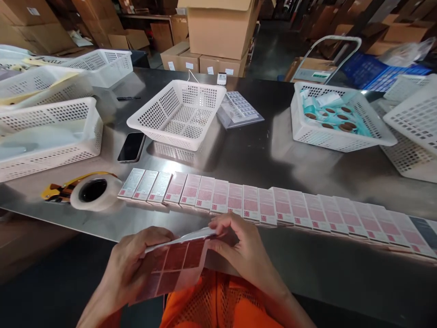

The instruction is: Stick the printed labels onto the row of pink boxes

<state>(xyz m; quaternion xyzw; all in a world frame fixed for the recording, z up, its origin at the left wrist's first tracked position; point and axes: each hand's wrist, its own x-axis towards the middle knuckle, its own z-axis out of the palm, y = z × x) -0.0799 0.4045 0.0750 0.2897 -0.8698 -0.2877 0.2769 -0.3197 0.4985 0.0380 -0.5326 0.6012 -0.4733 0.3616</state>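
Both hands hold a thin sheet with reddish square panels [175, 256], whose pale upper edge is folded or lifted. It hangs above my lap, just off the near table edge. My left hand [128, 262] grips its left side, fingers curled over the top and partly hiding it. With thumb and forefinger, my right hand [235, 243] pinches the upper right corner. Just beyond my hands, a long row of small pink-and-white boxes [235, 200] lies side by side on the metal table [252, 155]. Several boxes at its left end look paler.
A tape dispenser with a large clear roll [94, 191] and a phone [131, 147] lie left. Behind is an empty white basket [180, 114], beside bagged label sheets [239, 109]. Another basket [327, 139] holds teal packages. More baskets [51, 134] stand left; cartons [218, 32] are stacked behind.
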